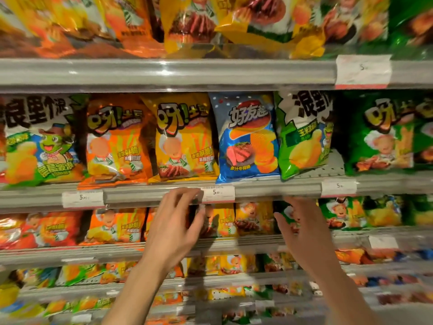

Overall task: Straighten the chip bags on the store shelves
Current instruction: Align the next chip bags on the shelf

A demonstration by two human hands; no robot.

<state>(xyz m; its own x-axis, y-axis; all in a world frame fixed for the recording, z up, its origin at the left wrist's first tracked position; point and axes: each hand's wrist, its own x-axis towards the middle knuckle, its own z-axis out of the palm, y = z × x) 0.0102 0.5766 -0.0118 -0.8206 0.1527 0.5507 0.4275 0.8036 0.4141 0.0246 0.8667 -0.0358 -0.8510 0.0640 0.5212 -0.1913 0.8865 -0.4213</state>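
Left hand [174,227] raised before the shelf rail [145,195], fingers loosely spread, holding nothing; right hand [302,227] likewise open, empty. Blue bag [246,139] stands on the shelf above, tilted slightly, between yellow bag [185,139] and green bag [302,134].

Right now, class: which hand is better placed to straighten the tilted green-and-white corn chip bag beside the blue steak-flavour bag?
Probably the right hand. It is raised almost directly below the leaning green-and-white corn chip bag, fingers open and empty. The left hand sits further left, under the yellow chip bag.
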